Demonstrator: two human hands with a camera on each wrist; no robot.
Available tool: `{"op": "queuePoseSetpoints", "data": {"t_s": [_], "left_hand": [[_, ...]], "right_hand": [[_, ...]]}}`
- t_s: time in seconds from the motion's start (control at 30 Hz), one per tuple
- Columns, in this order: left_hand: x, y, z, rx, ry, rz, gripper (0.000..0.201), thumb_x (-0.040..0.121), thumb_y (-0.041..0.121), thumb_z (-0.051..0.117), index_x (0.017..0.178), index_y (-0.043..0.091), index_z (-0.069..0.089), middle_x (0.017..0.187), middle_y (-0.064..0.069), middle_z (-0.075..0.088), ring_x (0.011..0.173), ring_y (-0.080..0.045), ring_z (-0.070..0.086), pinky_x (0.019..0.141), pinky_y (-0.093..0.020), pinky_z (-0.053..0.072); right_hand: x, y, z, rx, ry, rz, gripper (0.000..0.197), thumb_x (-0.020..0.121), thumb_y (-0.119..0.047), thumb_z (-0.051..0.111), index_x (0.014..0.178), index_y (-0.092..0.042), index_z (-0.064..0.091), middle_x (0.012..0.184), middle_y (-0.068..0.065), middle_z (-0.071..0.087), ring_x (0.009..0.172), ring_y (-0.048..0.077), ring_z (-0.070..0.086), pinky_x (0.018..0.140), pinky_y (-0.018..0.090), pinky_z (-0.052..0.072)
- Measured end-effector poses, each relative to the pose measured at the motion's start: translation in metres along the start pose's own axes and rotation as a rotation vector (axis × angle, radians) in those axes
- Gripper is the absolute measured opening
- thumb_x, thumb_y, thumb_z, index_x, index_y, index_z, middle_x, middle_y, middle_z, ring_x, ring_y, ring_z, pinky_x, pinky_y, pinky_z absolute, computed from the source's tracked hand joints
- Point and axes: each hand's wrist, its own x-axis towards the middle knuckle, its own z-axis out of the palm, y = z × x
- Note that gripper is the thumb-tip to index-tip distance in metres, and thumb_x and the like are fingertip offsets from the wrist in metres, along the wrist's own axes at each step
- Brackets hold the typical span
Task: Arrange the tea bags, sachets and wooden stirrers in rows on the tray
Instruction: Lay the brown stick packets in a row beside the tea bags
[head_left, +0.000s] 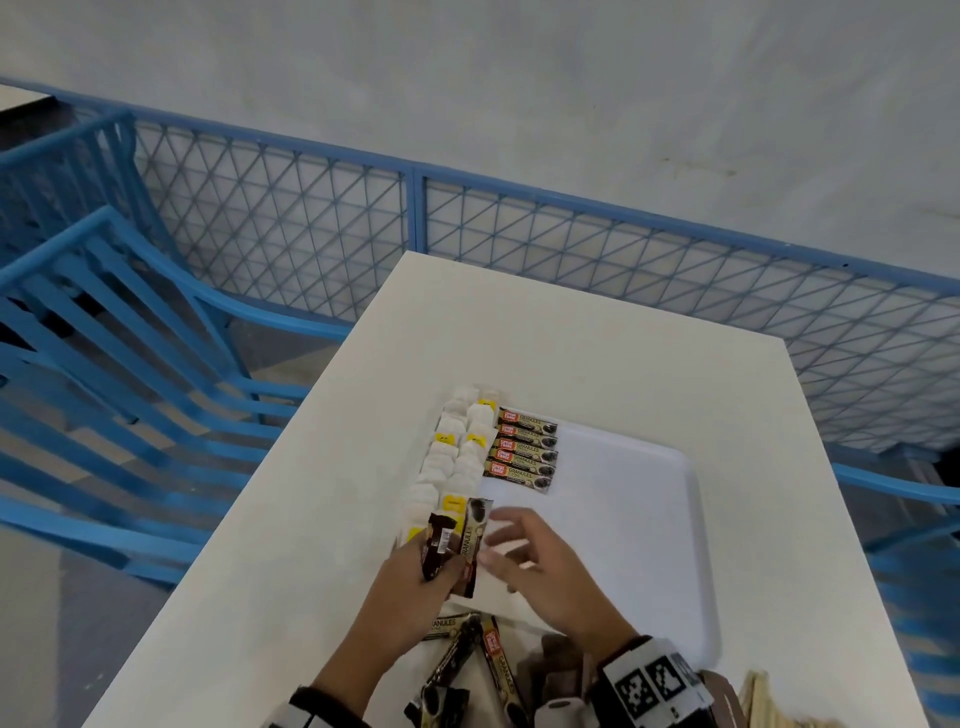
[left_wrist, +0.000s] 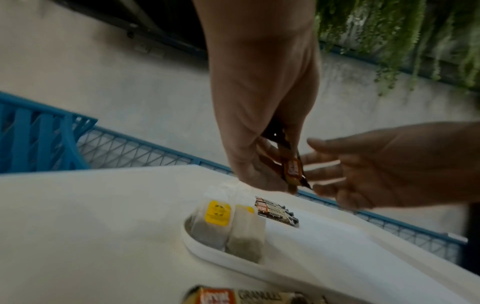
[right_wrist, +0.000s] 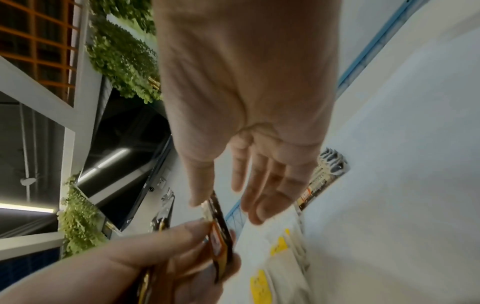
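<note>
Tea bags (head_left: 451, 457) lying in two rows along tray (head_left: 649, 519) left edge. Left hand (head_left: 415, 577) gripping bundle of sachets (head_left: 457, 545) above tray's near-left corner. Five sachets (head_left: 523, 451) lying in row beside tea bags. Right hand (head_left: 545, 566) hovering beside bundle, fingers spread, holding nothing. Stirrers (head_left: 763, 701) lying on counter (head_left: 597, 353), near right.

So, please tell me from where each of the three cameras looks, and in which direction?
Head: on the head, looking forward and down at the table and tray; both hands and forearms show.
Left wrist: along the left hand, which pinches coffee sachets; the right hand reaches in.
Right wrist: along the open right hand, toward the tea bags.
Shared: all views show both hands, the held sachets and the yellow-tagged tea bags.
</note>
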Motion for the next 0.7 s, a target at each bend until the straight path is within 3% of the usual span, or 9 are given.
{"op": "queuePoseSetpoints", "data": {"t_s": [0.07,0.1,0.2,0.3,0.37,0.47,0.6,0.7], "left_hand": [[-0.001,0.001,-0.002,0.099,-0.005,0.027,0.011,0.091,0.019,0.056,0.094,0.027,0.062,0.091,0.006,0.067,0.087,-0.007,0.060,0.069,-0.009,0.042],[-0.001,0.001,-0.003,0.106,-0.005,0.028,0.012,0.090,0.019,0.057,0.095,0.027,0.064,0.090,0.006,0.067,0.087,-0.006,0.059,0.067,-0.008,0.040],[0.001,0.001,-0.006,0.018,0.023,0.013,0.014,0.089,0.018,0.060,0.093,0.027,0.070,0.089,0.003,0.071,0.088,-0.010,0.063,0.072,-0.017,0.042],[0.001,0.000,-0.011,-0.133,0.103,-0.029,0.010,0.089,0.015,0.061,0.089,0.020,0.069,0.078,0.003,0.070,0.075,-0.012,0.063,0.068,-0.017,0.045],[-0.001,-0.002,-0.017,-0.194,0.126,-0.072,0.009,0.090,0.016,0.060,0.085,0.013,0.068,0.067,-0.002,0.066,0.064,-0.016,0.059,0.062,-0.021,0.047],[-0.006,-0.004,-0.027,-0.158,0.144,-0.131,0.019,0.089,0.023,0.061,0.085,0.005,0.063,0.056,-0.001,0.060,0.050,-0.011,0.051,0.051,-0.020,0.041],[-0.015,-0.004,-0.037,-0.172,0.132,-0.211,0.022,0.090,0.031,0.059,0.094,0.013,0.048,0.070,-0.004,0.049,0.055,-0.012,0.042,0.051,-0.020,0.036],[-0.019,-0.005,-0.043,-0.322,0.115,-0.312,0.016,0.093,0.017,0.051,0.101,0.017,0.038,0.073,-0.006,0.041,0.056,-0.015,0.037,0.054,-0.025,0.032]], "right_hand": [[0.002,-0.006,-0.006,0.020,0.080,-0.054,0.024,0.088,-0.023,0.061,0.111,-0.030,0.056,0.095,-0.008,0.062,0.069,0.001,0.059,0.061,0.018,0.049],[0.004,-0.008,-0.008,0.018,0.113,-0.064,0.019,0.088,-0.019,0.061,0.105,-0.026,0.060,0.091,-0.006,0.063,0.066,0.002,0.059,0.059,0.018,0.048],[0.008,-0.006,-0.013,0.106,0.146,-0.027,0.009,0.085,-0.003,0.063,0.091,-0.009,0.066,0.073,0.000,0.067,0.060,0.008,0.060,0.057,0.017,0.050],[0.012,0.002,-0.019,0.276,0.171,0.040,0.008,0.084,0.004,0.062,0.091,0.001,0.065,0.073,0.008,0.066,0.060,0.012,0.064,0.060,0.019,0.053],[0.018,0.011,-0.024,0.394,0.255,0.098,0.008,0.085,0.004,0.060,0.090,0.000,0.065,0.076,0.012,0.066,0.061,0.015,0.064,0.060,0.020,0.054],[0.032,0.027,-0.032,0.540,0.446,0.220,0.007,0.087,0.004,0.058,0.089,-0.001,0.062,0.073,0.013,0.064,0.061,0.020,0.061,0.055,0.019,0.055],[0.057,0.048,-0.039,0.502,0.610,0.361,0.006,0.084,-0.001,0.065,0.085,-0.003,0.059,0.072,0.013,0.062,0.060,0.021,0.057,0.052,0.022,0.051],[0.077,0.062,-0.037,0.372,0.674,0.402,0.012,0.080,-0.005,0.070,0.076,-0.007,0.059,0.069,0.011,0.063,0.057,0.019,0.054,0.058,0.027,0.048]]}}
